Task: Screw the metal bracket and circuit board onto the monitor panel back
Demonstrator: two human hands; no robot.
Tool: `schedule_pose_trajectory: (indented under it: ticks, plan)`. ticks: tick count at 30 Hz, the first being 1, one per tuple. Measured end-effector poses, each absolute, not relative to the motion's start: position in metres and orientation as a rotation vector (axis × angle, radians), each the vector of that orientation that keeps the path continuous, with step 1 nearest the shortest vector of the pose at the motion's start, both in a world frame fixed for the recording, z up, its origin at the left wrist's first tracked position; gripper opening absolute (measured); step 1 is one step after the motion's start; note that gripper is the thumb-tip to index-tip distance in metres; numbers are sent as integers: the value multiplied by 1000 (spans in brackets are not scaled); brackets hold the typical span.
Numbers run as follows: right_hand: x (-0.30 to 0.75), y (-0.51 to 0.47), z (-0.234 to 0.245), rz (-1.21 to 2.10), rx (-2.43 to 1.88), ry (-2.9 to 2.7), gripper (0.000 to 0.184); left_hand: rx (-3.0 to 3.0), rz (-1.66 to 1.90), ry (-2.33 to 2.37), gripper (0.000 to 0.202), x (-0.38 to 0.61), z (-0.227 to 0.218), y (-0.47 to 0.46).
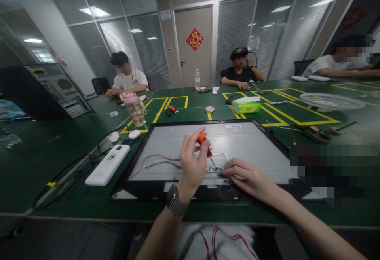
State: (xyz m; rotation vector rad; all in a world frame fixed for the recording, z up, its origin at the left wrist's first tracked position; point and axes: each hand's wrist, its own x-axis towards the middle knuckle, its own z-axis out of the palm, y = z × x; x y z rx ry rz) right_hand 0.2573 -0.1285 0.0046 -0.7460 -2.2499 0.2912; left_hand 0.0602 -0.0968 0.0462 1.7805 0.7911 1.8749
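My left hand is closed around the orange and black handle of a screwdriver, which is tilted with its shaft pointing down. The tip meets a small circuit board on the back of a flat display panel. My right hand rests low over the panel, thumb and fingertips drawn together at the board's right end; whatever is between them is too small to make out. Thin coloured wires run from the board's left side across the grey panel. The panel lies flat, black frame around it.
Left of the panel are a white power bank, black cables and a pink-lidded bottle. Beyond it lie a red-handled tool and a green tissue pack. A caliper-like tool is at right. Several people sit across the table.
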Motion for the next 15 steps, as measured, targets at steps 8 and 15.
schedule_pose_trajectory:
  ticks: [8,15]
  plan:
    - [256,-125,-1,197,-687,-2339,25,1781,1881,799,27,61,46,-97]
    - [255,-122,-6,165,-751,-2380,24,1808,1887,800,26,61,46,-97]
